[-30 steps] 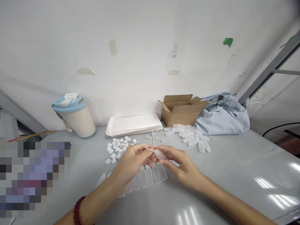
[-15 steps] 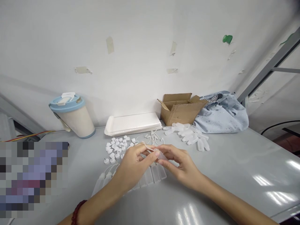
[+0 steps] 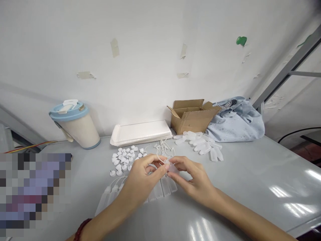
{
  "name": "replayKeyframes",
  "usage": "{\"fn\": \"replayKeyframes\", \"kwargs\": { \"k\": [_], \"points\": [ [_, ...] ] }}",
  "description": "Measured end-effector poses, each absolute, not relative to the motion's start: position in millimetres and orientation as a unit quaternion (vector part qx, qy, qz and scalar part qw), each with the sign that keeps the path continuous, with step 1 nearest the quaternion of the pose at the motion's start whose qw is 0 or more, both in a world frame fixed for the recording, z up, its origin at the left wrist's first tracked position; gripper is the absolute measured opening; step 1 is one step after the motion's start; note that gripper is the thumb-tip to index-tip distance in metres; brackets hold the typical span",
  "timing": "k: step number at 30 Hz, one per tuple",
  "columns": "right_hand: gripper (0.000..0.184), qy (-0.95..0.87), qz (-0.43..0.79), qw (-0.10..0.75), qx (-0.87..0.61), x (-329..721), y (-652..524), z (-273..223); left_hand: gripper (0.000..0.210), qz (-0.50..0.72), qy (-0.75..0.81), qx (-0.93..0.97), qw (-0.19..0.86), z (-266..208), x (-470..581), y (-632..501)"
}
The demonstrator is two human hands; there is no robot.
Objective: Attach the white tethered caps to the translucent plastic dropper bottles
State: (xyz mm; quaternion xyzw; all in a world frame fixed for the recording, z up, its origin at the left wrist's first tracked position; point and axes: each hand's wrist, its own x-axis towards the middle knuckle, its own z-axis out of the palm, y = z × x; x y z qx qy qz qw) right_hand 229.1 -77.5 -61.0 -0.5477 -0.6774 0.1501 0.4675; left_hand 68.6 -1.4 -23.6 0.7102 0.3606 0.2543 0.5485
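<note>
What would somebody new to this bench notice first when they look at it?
Probably the left hand and right hand, meeting near the middle with a small translucent bottle held between them. Just beyond the left hand, loose white caps lie scattered on the grey table. The blue-lidded cup at back left and open cardboard box at back right also stand out.

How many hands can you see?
2: the left hand and the right hand, both on one small frosted bottle over the gray table. The blurry patch at left could hide more.
</note>
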Motion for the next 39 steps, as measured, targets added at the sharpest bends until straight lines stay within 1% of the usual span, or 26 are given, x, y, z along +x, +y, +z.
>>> {"fn": "replayKeyframes", "kwargs": {
  "k": [5, 8, 11, 13, 15, 17, 19, 21, 23, 26, 28, 31, 33, 37, 39],
  "points": [
    [0.021, -0.658, 0.193, 0.479, -0.548, 228.7, -78.5, -60.7, 0.026, 0.250, 0.380, 0.709, 0.539, -24.2, 67.9, -1.6],
    [0.022, -0.651, 0.209, 0.483, -0.547, 227.5, -79.0, -58.7, 0.025, 0.258, 0.370, 0.715, 0.535, -24.3, 67.6, -2.4],
    [0.025, -0.659, 0.203, 0.483, -0.540, 226.7, -78.7, -57.5, 0.023, 0.263, 0.342, 0.714, 0.551, -25.1, 67.9, -2.8],
    [0.024, -0.660, 0.181, 0.493, -0.537, 226.7, -77.8, -57.9, 0.026, 0.256, 0.351, 0.716, 0.546, -27.6, 68.3, -2.8],
    [0.023, -0.649, 0.168, 0.500, -0.548, 227.4, -76.6, -58.6, 0.032, 0.264, 0.381, 0.739, 0.488, -32.3, 68.5, -3.2],
    [0.023, -0.627, 0.181, 0.499, -0.571, 228.6, -75.4, -58.4, 0.038, 0.299, 0.374, 0.790, 0.383, -38.3, 68.9, -4.6],
    [0.025, -0.597, 0.215, 0.498, -0.591, 229.7, -74.5, -57.2, 0.044, 0.335, 0.305, 0.848, 0.276, -44.1, 69.9, -6.7],
    [0.026, -0.570, 0.254, 0.501, -0.599, 230.6, -73.9, -55.4, 0.048, 0.342, 0.222, 0.892, 0.194, -48.6, 71.7, -8.8],
    [0.024, -0.551, 0.290, 0.505, -0.598, 231.0, -73.4, -53.7, 0.047, 0.332, 0.175, 0.918, 0.127, -51.3, 74.4, -9.7],
    [0.021, -0.528, 0.320, 0.516, -0.594, 231.0, -72.5, -52.1, 0.039, 0.327, 0.150, 0.932, 0.036, -53.3, 78.5, -8.5],
    [0.019, -0.518, 0.326, 0.517, -0.598, 231.1, -71.5, -51.5, 0.035, 0.331, 0.142, 0.933, -0.004, -54.1, 80.7, -7.4],
    [0.016, -0.528, 0.314, 0.494, -0.615, 233.0, -69.5, -49.7, 0.031, 0.335, 0.146, 0.930, -0.027, -56.3, 83.4, -8.0],
    [0.014, -0.552, 0.302, 0.456, -0.630, 236.2, -68.3, -47.6, 0.031, 0.334, 0.152, 0.930, -0.024, -59.1, 85.0, -10.1],
    [0.014, -0.600, 0.301, 0.363, -0.646, 245.6, -67.7, -42.9, 0.032, 0.313, 0.164, 0.935, 0.019, -65.8, 88.0, -14.6],
    [0.015, -0.613, 0.295, 0.330, -0.654, 249.9, -68.2, -41.2, 0.033, 0.297, 0.169, 0.939, 0.044, -68.1, 89.0, -16.0]
  ]
}}
